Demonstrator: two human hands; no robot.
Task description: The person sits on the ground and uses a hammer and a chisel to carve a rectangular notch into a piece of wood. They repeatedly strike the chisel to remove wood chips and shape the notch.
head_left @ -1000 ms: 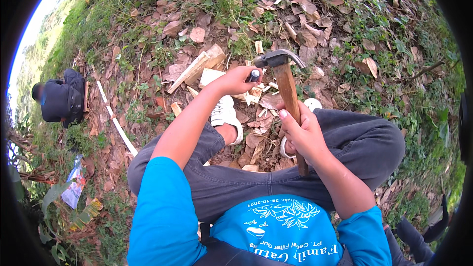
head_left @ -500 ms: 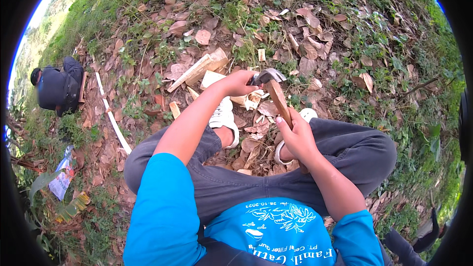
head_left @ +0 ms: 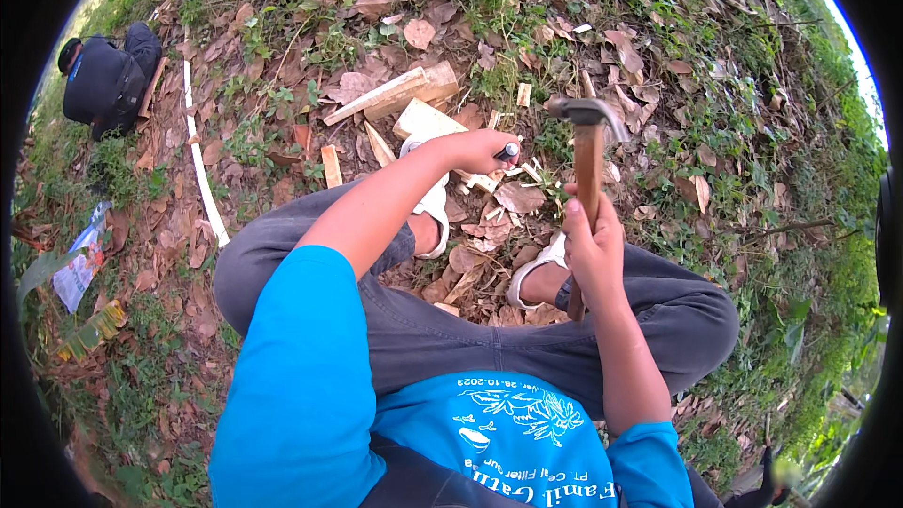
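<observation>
While the person squats on leaf-strewn ground, the right hand (head_left: 593,245) is clenched around the wooden handle of a claw hammer (head_left: 588,155), head raised at upper centre of the frame. The left hand (head_left: 480,150) sits just left of the hammer head, fingers (head_left: 499,152) closed on a small dark-tipped tool (head_left: 509,151), likely a chisel or punch, though too little shows to tell; its tip points down toward a pale wood piece (head_left: 423,119) among the leaves.

Judged step: hammer lifted for a strike on the held tool. The next blow calls for a square landing on the tool's butt, clear of the left knuckles.

Count: one hammer, one held tool, two white sandals (head_left: 435,202), roughly five cut wood blocks and offcuts in upper centre, one white strip (head_left: 202,179) at left, one crouching person in dark clothes (head_left: 108,80) at upper left.
</observation>
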